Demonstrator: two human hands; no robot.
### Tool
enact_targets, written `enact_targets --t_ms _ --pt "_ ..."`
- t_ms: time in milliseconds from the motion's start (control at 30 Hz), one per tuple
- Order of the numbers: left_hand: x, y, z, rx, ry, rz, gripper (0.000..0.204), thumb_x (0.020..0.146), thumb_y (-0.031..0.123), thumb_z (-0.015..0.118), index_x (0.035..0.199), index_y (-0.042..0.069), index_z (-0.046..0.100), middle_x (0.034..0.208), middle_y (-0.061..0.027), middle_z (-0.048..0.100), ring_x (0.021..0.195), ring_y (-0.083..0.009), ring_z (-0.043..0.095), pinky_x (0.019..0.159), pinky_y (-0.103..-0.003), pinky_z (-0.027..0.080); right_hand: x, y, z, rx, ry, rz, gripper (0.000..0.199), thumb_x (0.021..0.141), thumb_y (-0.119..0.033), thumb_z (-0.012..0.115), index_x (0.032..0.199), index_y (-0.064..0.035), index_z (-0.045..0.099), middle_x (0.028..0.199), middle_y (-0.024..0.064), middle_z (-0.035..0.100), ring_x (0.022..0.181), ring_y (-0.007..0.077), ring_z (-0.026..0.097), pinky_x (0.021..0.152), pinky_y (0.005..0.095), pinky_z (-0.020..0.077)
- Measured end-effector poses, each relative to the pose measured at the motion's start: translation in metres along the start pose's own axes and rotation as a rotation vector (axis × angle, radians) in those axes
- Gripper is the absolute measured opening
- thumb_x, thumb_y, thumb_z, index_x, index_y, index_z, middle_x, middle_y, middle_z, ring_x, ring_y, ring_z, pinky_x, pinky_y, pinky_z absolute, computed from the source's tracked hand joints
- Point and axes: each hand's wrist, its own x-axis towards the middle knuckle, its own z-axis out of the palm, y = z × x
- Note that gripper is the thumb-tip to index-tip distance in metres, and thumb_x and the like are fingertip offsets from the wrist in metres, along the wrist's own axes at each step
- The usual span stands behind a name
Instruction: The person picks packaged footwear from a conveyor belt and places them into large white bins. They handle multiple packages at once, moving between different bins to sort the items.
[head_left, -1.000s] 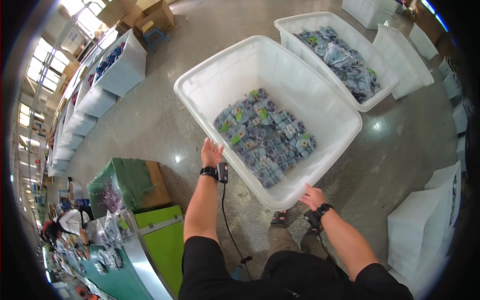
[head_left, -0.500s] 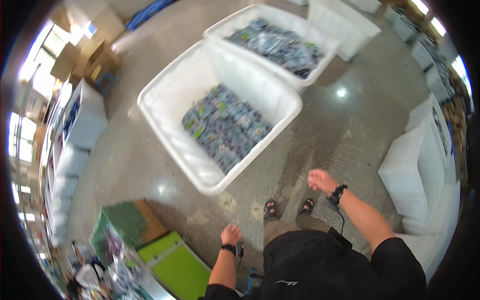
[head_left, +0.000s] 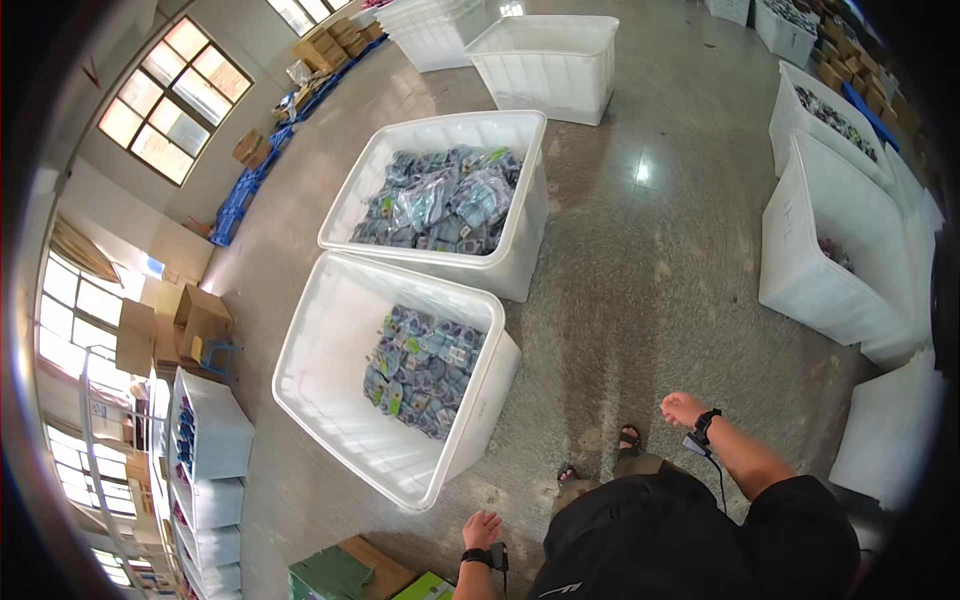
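Bin point(head_left: 340, 400), white and wide, stands on the grey floor point(head_left: 640, 280) just ahead and to the left of the person, tilted so that one corner points toward the feet; a heap of small packets point(head_left: 422, 368) in clear wrap, blue, green and grey, lies in its far right part, while the rest of its bottom is bare. Left hand point(head_left: 482, 528) hangs low near the bottom edge of the head view, close to the bin's nearest corner but not touching it, fingers spread and holding nothing, a dark band on the wrist. Right hand point(head_left: 684, 408) is out to the right over bare floor, well apart from the bin, fingers loosely curled and empty, a dark band on that wrist too with a thin cable point(head_left: 718, 480) trailing from it. Between the hands show the person's dark shirt and sandalled feet point(head_left: 628, 438). Second bin point(head_left: 440, 200), touching the first at its far rim, holds a fuller heap of the same kind of packets. Farther off stands another white bin point(head_left: 545, 65), and more white bins point(head_left: 830, 250) line the right side. Stacked white crates point(head_left: 210, 440) and cardboard boxes point(head_left: 195, 320) stand along the left under the windows point(head_left: 170, 95), and a green box point(head_left: 335, 575) sits at the bottom edge beside the left arm.
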Motion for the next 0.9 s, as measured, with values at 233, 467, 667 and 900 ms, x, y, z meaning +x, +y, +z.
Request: enact_targets --t_ms 233,467,667,900 --pt "-0.018 0.022 0.018 0.043 0.028 -0.020 0.041 0.097 0.022 0.054 0.133 0.003 0.044 0.117 -0.0182 0.059 0.099 -0.0347 0.063 0.080 -0.050 0.056 0.020 -0.035 0.002 0.059 -0.015 -0.053 0.034 0.095 -0.027 0.061 0.116 -0.0006 0.061 0.096 0.0068 0.066 0.081 0.0136 0.063 0.069 0.0295 0.0525" --pt "-0.001 0.064 -0.056 -0.042 0.045 -0.053 0.038 0.099 0.035 0.038 0.121 0.008 0.050 0.101 -0.0128 0.060 0.093 -0.0312 0.059 0.081 -0.059 0.047 0.030 -0.036 0.031 0.112 -0.015 -0.041 0.030 0.094 -0.025 0.062 0.112 -0.0012 0.061 0.093 0.0065 0.066 0.079 0.0132 0.063 0.067 0.0288 0.0529" --pt "0.056 0.129 -0.130 0.026 0.391 0.134 0.029 0.086 0.013 0.064 0.111 0.004 0.055 0.078 -0.0052 0.055 0.061 -0.0184 0.054 0.045 -0.035 0.043 0.032 -0.027 0.099 0.162 0.070 -0.061 0.028 0.093 -0.024 0.063 0.109 -0.0012 0.061 0.089 0.0060 0.067 0.074 0.0128 0.064 0.064 0.0283 0.0532" --pt "0.137 0.145 -0.251 -0.087 0.130 0.033 0.027 0.082 0.015 0.068 0.104 0.001 0.061 0.069 -0.0078 0.058 0.048 -0.0218 0.052 0.038 -0.037 0.041 -0.011 -0.028 0.178 0.139 0.180 -0.016 0.032 0.091 -0.027 0.063 0.111 -0.0025 0.062 0.092 0.0074 0.068 0.076 0.0143 0.066 0.066 0.0303 0.0532"
